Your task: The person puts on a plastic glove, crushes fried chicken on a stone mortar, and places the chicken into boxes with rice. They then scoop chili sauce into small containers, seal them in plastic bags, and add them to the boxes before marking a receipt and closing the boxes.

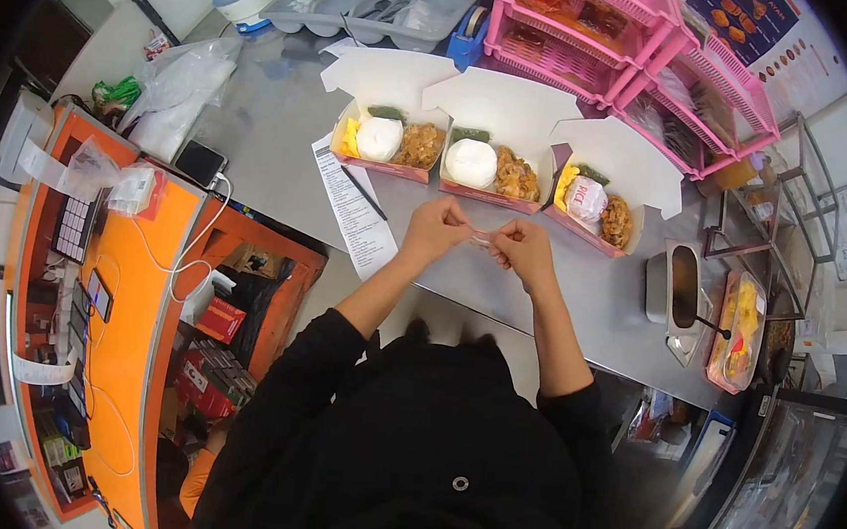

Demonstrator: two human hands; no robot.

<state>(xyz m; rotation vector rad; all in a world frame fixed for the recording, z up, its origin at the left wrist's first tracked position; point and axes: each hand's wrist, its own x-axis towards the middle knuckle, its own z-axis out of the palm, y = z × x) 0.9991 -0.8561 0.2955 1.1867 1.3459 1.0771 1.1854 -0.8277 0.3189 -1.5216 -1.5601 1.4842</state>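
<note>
Translucent plastic (482, 238): your left hand (437, 228) and right hand (528, 252) pinch it tightly, in front of the middle box (488, 198).

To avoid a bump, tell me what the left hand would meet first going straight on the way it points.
Past the small translucent item at its fingertips, the left hand would likely meet the right hand first; exact depth is unclear.

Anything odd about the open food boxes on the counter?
Yellow food shows in the left box and right box, but none in the middle box, so that one looks mismatched. No visible spills.
</note>
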